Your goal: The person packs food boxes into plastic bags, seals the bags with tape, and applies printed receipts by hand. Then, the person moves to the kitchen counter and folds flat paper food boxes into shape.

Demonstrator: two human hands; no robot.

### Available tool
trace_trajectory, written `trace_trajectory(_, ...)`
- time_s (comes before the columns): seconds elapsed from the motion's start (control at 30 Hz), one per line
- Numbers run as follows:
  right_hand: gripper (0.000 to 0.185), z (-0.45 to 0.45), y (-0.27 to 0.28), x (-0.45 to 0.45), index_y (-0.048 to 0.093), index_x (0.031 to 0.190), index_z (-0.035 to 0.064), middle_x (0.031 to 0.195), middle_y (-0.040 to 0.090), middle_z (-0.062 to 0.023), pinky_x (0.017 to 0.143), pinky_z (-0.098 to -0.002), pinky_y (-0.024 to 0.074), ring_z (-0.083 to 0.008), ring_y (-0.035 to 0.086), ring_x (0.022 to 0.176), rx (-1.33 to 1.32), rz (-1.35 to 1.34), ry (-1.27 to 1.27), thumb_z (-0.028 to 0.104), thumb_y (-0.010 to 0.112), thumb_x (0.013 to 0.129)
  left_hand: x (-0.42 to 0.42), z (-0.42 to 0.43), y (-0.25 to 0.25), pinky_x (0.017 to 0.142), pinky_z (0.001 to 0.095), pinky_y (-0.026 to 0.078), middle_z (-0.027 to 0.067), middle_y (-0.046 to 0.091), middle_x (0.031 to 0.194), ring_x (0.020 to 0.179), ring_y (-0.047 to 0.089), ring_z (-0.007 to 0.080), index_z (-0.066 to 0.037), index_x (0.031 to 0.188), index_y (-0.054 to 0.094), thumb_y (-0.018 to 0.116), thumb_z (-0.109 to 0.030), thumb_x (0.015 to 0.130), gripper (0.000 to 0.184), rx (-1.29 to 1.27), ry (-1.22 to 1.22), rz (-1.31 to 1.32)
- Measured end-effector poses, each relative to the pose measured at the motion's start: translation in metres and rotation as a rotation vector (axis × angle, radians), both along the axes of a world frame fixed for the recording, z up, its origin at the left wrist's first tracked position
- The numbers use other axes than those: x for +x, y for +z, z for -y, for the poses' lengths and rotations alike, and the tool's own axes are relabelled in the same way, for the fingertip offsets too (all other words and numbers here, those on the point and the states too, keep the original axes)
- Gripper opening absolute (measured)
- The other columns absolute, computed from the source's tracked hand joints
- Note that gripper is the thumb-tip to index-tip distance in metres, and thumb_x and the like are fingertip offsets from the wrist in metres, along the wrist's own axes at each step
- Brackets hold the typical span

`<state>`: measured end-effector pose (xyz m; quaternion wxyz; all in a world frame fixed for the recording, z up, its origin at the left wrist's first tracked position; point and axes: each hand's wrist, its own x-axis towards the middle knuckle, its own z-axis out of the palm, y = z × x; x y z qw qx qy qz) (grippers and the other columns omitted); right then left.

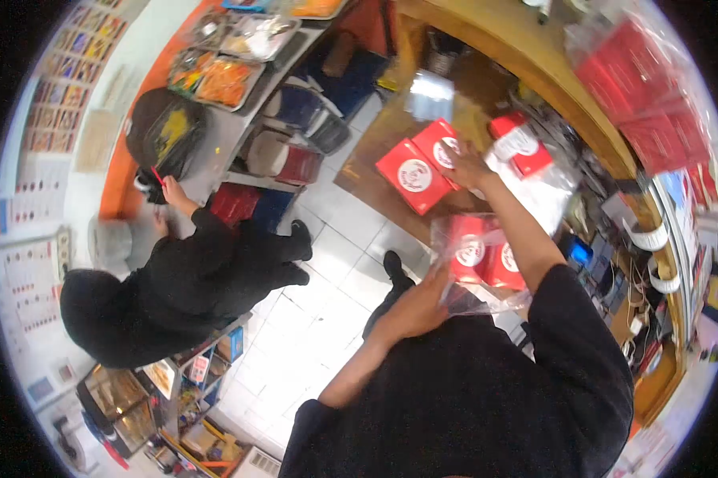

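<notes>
My left hand (419, 309) is closed on the edge of a clear plastic bag (494, 301), close in front of my body. Inside the bag are red boxes (469, 251) with round white logos. My right hand (467, 166) reaches across the wooden table (375, 151), its fingers over a red box (434, 143) and gripping it; the thumb is partly hidden. Touching that box on its near left side is another red box (414, 176) with the same white logo.
More red boxes (521, 145) lie on white plastic at the table's right. A bag of red packets (633, 80) sits on the wooden counter (526, 40). At left, a co-worker in black (191, 271) stands by a counter with food trays (223, 80). Cables and devices crowd the right.
</notes>
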<state>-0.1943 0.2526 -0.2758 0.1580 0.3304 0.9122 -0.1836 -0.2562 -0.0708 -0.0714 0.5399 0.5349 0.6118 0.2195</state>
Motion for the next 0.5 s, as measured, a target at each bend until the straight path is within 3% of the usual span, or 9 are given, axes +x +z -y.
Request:
trace_trajectory(0.1,0.084,-0.002,0.007,0.009,0.019,0.160,0.0199,0.162,0.010,-0.0315,0.117,-0.0571,0.0293,-0.0567,0.022,0.144,0.117,-0.030,0.088,0.036,0.060,0.089,0.001,0.015,-0.022,0.109,0.0473,0.043,0.0330,0.017,0.159,0.129,0.048,0.0491,0.004,0.155,0.012,0.061,-0.007,0.082,0.089,0.114,0.052,0.017)
trace_trajectory(0.2,0.108,-0.006,0.016,0.000,0.015,0.160,0.0104,0.164,0.003,-0.0298,0.115,-0.0603,0.0317,-0.0556,0.019,0.146,-0.013,0.024,0.076,0.043,0.074,0.076,0.003,0.018,-0.029,0.109,0.0456,0.043,0.0327,0.014,0.160,0.129,0.049,0.0479,0.003,0.155,0.012,0.060,-0.007,0.082,0.087,0.111,0.078,0.014)
trace_trajectory(0.3,0.120,-0.012,0.016,-0.009,0.015,0.158,0.0045,0.163,0.004,-0.0302,0.115,-0.0611,0.0307,-0.0553,0.020,0.145,-0.079,0.002,0.029,0.045,0.081,0.067,0.003,0.014,-0.022,0.110,0.0450,0.042,0.0329,0.015,0.160,0.130,0.048,0.0478,0.003,0.155,0.012,0.060,-0.008,0.083,0.088,0.112,0.090,0.018)
trace_trajectory(0.4,0.120,-0.024,0.019,-0.016,0.018,0.157,0.0032,0.162,0.007,-0.0306,0.115,-0.0612,0.0313,-0.0542,0.023,0.144,-0.012,0.128,0.101,0.039,0.084,0.063,0.005,0.010,-0.016,0.111,0.0451,0.041,0.0325,0.016,0.160,0.132,0.047,0.0478,0.002,0.155,0.012,0.061,-0.008,0.083,0.088,0.047,0.086,-0.005)
trace_trajectory(0.5,0.120,-0.020,0.008,-0.018,0.022,0.156,0.0058,0.158,0.022,-0.0307,0.113,-0.0628,0.0335,-0.0522,0.032,0.141,0.112,-0.087,0.019,0.034,0.086,0.059,0.007,0.008,-0.007,0.112,0.0452,0.040,0.0322,0.018,0.159,0.133,0.045,0.0478,0.002,0.155,0.013,0.062,-0.009,0.083,0.088,0.005,0.077,-0.027)
